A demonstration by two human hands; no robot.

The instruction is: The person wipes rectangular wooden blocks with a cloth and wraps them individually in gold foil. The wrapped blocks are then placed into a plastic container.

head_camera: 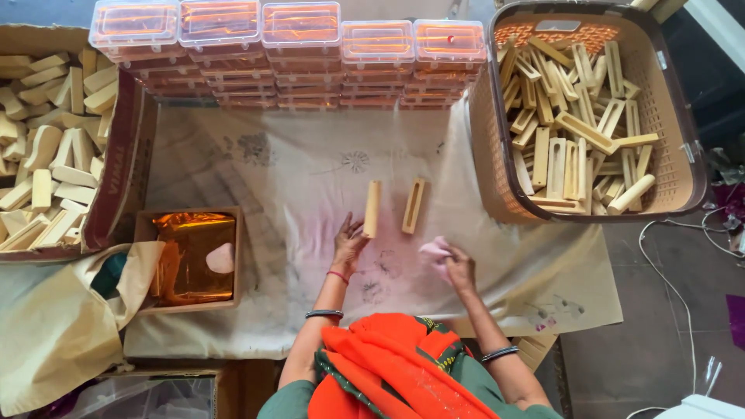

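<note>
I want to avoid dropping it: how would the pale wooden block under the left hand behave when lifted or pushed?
The wooden block looks stiff, a straight bar lying flat on the cloth. It is probably light, since the left hand touches its end with fingertips alone. Its rounded edges suggest it might roll a little if pushed sideways.

Count: 2 wood blocks on cloth, [372, 209] and [414, 206]. 1 pink rag [434, 250]. 5 stacks of clear boxes [301, 56] at rear. 1 basket [683, 167], 1 carton [116, 178], both w/ blocks too many to count. 1 small box [237, 256] w/ orange foil.
</note>
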